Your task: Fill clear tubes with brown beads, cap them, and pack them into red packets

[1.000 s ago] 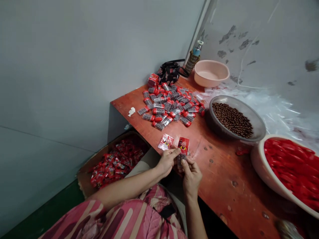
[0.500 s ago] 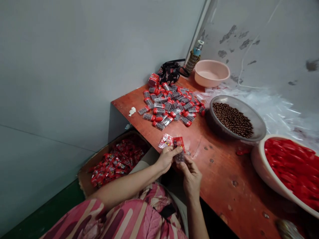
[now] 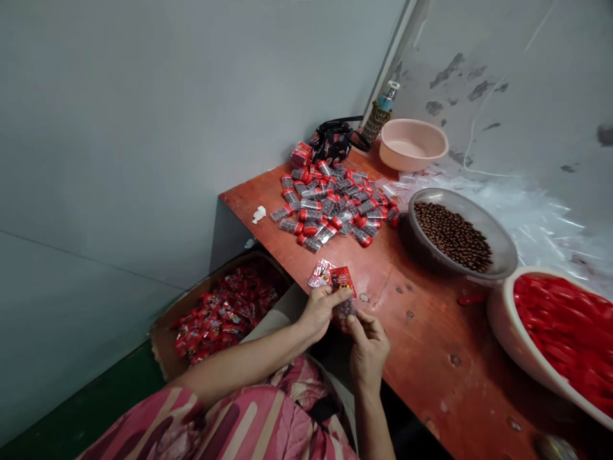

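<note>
Over the table's front edge, my left hand (image 3: 317, 314) is closed on a red printed wrapper (image 3: 343, 276) and the upper part of a small clear tube of dark balls (image 3: 344, 309). My right hand (image 3: 370, 348) pinches the tube's lower end between thumb and fingers. The wrapper stands above the tube, partly hidden by my left thumb; I cannot tell whether the tube is inside it. Beside them on the table lies another red and white wrapper (image 3: 320, 273). Farther back is a heap of filled clear tubes with red caps (image 3: 330, 204).
A grey bowl of brown balls (image 3: 502, 259) and a pale tub (image 3: 500, 313) of red caps stand right. Clear empty tubes (image 3: 541, 211) are piled behind. A pink basin (image 3: 414, 163), bottle (image 3: 378, 118) and bag (image 3: 330, 142) stand at the back. A box (image 3: 165, 351) of red packets sits low left.
The red wrapper has shifted left and tilted, and now overlaps the loose one. My hands stay on the tube. The camera view has turned slightly.
</note>
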### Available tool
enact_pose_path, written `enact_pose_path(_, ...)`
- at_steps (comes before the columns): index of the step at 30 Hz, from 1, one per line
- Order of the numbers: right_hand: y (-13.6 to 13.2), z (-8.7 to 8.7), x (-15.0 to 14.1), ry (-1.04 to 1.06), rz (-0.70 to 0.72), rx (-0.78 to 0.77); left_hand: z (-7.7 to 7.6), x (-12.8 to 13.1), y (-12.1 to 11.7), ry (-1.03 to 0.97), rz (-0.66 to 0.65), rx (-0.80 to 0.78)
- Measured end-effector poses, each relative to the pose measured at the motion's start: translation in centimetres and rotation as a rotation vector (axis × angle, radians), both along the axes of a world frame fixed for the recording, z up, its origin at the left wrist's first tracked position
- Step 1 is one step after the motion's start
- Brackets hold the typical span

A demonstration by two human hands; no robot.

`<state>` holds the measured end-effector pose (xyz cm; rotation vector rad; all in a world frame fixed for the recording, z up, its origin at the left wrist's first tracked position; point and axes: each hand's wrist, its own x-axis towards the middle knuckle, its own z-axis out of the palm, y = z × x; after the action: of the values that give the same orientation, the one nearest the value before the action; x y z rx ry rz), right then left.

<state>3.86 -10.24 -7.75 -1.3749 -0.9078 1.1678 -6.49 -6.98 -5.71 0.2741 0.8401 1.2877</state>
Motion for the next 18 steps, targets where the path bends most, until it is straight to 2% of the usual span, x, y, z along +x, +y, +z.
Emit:
enact_pose_path(2, 0.0, 0.0, 0.0, -0.017, -0.023, 0.013, -0.3, 0.2, -0.3, 0.032, -0.010, 0.007)
enact_pose_path(7, 0.0, -0.6, 0.1, 0.131, -0.003, -0.011, -0.5, 0.2, -0.6, 0.045, -0.103, 0.034)
enact_pose_path(10, -0.3, -0.2, 0.1, 0.025, 0.030, 0.020, -0.4, 0.1, -0.3, 0.051, -0.045, -0.001)
enact_pose_path(12, -0.5, 0.2, 0.0, -0.086, 0.008, 0.082, -0.3, 0.1, -0.2, 0.062, 0.020, 0.000)
enact_pose_path(14, -0.5, 0.3, -0.1, -0.106, -0.018, 0.109, -0.2, 0.3, -0.4, 0.062, 0.023, 0.006)
enact_pose_path(18, 0.0, -0.2, 0.1, 0.124, -0.056, 0.009, -0.6, 0.6, -1.1, 0.048, -0.109, 0.019)
